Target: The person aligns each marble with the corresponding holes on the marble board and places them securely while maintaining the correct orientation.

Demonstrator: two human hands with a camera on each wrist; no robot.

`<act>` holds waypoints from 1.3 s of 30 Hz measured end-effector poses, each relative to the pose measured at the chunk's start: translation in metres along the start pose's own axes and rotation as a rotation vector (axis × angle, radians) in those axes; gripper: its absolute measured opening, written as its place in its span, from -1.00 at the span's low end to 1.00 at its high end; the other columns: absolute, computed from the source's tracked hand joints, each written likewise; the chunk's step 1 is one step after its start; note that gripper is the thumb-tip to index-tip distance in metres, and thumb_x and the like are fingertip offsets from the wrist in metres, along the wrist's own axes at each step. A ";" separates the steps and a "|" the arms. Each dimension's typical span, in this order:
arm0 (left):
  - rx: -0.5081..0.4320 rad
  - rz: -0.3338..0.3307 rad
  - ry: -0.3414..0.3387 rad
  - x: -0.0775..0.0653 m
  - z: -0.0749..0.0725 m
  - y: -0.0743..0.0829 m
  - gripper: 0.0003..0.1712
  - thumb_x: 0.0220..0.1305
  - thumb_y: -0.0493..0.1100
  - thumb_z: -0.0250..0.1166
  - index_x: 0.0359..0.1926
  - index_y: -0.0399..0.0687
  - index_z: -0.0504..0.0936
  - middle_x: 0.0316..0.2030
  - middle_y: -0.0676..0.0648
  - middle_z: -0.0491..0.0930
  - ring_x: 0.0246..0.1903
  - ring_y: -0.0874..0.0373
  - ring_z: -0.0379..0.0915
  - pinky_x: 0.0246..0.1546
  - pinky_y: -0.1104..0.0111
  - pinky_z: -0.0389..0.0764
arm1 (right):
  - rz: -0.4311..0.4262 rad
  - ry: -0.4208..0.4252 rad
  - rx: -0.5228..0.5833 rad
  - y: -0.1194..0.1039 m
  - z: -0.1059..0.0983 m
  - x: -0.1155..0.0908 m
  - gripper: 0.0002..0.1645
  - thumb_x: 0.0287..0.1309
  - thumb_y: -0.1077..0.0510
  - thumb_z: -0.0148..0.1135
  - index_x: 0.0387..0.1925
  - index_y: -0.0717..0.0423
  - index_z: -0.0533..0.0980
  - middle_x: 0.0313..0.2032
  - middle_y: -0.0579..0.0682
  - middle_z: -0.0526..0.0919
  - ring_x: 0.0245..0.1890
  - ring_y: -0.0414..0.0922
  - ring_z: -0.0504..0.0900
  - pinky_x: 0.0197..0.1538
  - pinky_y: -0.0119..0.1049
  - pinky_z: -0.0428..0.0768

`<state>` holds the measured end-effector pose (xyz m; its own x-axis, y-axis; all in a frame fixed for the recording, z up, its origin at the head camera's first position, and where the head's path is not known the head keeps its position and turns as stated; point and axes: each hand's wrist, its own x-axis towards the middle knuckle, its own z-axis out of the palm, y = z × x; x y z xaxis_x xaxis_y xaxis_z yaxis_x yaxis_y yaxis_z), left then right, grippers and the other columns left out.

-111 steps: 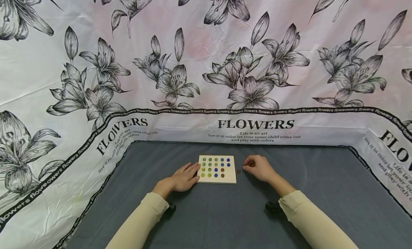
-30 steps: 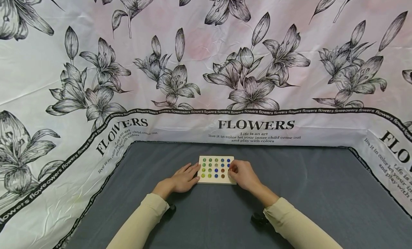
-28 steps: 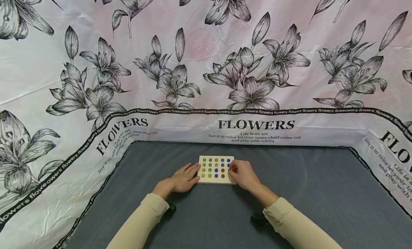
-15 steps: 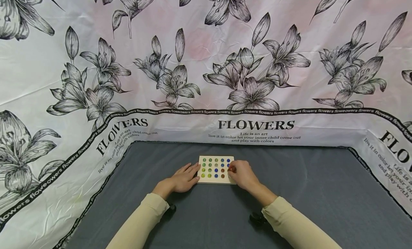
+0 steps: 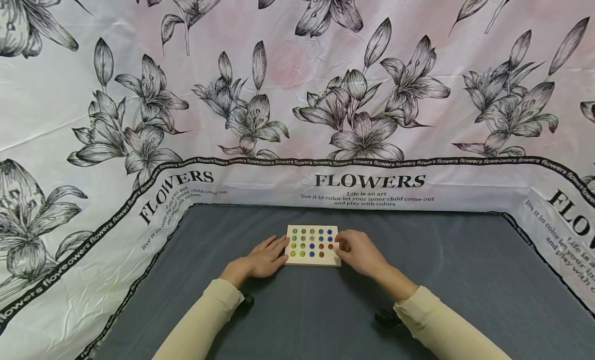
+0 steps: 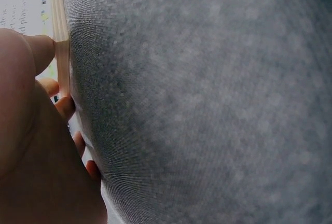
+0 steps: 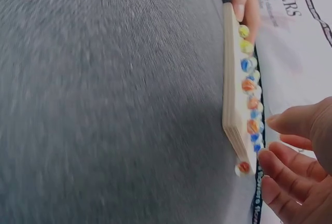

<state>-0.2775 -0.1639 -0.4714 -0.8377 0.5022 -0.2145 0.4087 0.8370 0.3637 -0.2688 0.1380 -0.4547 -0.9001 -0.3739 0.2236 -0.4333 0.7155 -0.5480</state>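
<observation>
A pale wooden board [image 5: 312, 261] lies on the grey cloth with rows of glass marbles [image 5: 312, 246] in green, yellow, blue and reddish-brown. My left hand [image 5: 266, 257] rests at the board's left edge, fingers extended; in the left wrist view its thumb [image 6: 42, 53] touches the board's side. At the right edge is my right hand [image 5: 360, 251], its thumb and fingers apart with nothing between them in the right wrist view. A loose red-and-clear marble [image 7: 243, 168] sits just beyond the board's right end there; the hand hides it in the head view. The front right hollow [image 5: 331, 255] holds no marble.
Grey cloth [image 5: 297, 313] covers the table. Behind it hangs a white and pink flower-printed cloth [image 5: 297, 102], which also spreads along both sides. Dark objects [image 5: 387, 317] sit at both wrists, by the cream sleeves.
The right hand took a reddish-brown marble from the cloth side to the board's right column. That marble now sits in the third row, and the hand has drawn back rightward. The left hand stays put.
</observation>
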 end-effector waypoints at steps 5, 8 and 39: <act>0.003 -0.003 0.005 -0.001 0.001 0.000 -0.30 0.67 0.10 -0.15 0.65 -0.02 0.00 0.63 -0.07 -0.07 0.61 -0.14 -0.27 0.54 -0.08 -0.07 | 0.001 -0.012 -0.021 0.008 -0.009 -0.004 -0.70 0.21 0.30 0.43 -0.02 0.25 0.65 -0.21 0.06 0.64 -0.41 -0.22 0.52 -0.38 -0.29 0.52; 0.006 -0.007 0.007 -0.001 0.002 0.000 -0.30 0.67 0.10 -0.15 0.65 -0.01 -0.01 0.63 -0.06 -0.07 0.61 -0.13 -0.26 0.55 -0.08 -0.07 | -0.003 -0.026 -0.023 0.015 -0.013 -0.005 -0.65 0.20 0.31 0.44 0.02 0.27 0.64 -0.17 0.08 0.63 -0.39 -0.20 0.51 -0.38 -0.28 0.51; 0.017 0.006 0.025 0.000 0.005 0.000 -0.31 0.68 0.08 -0.14 0.65 -0.04 -0.01 0.62 -0.07 -0.05 0.61 -0.14 -0.24 0.55 -0.07 -0.07 | 0.088 -0.075 0.188 0.060 -0.004 0.014 -0.78 0.23 0.22 0.41 -0.15 0.31 0.68 -0.31 0.04 0.73 -0.47 -0.18 0.57 -0.41 -0.26 0.55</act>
<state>-0.2763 -0.1630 -0.4760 -0.8440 0.5018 -0.1896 0.4196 0.8377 0.3495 -0.3072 0.1777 -0.4810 -0.9251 -0.3631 0.1114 -0.3312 0.6275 -0.7047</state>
